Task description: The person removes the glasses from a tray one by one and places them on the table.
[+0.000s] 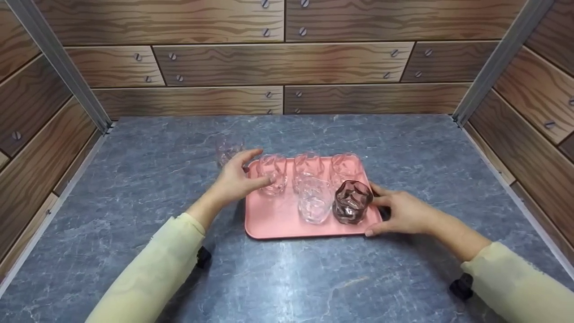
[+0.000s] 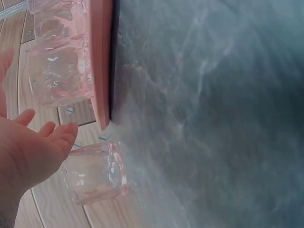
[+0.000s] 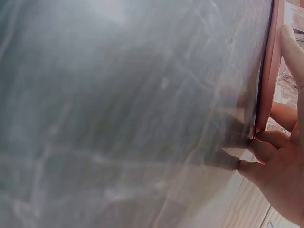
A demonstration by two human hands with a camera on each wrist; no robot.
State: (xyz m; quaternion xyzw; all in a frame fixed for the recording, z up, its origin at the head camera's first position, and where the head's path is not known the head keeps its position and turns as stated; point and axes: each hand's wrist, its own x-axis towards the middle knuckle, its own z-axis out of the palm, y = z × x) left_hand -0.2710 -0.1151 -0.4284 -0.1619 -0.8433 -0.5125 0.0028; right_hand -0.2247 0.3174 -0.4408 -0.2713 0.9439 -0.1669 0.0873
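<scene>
On the table lies a pink tray [image 1: 273,224] bearing several faceted drinking glasses. Its back row holds a left clear glass [image 1: 272,172], a middle clear glass [image 1: 308,163] and a right clear glass [image 1: 344,165]. In front stand another clear glass [image 1: 315,202] and a dark tinted glass [image 1: 351,202]. My left hand [image 1: 233,179] is at the tray's left side, thumb and fingers spread, by the left clear glass; the left wrist view shows nothing in its grasp. With thumb and fingers, my right hand [image 1: 403,211] holds the tray's right edge beside the dark glass.
A separate clear glass [image 2: 97,173] stands on the marbled table [image 1: 157,251], left of the tray and just beyond my left hand. Wood-patterned panels [image 1: 282,65] wall the table at the back and both sides, with metal posts [image 1: 502,63] in the corners.
</scene>
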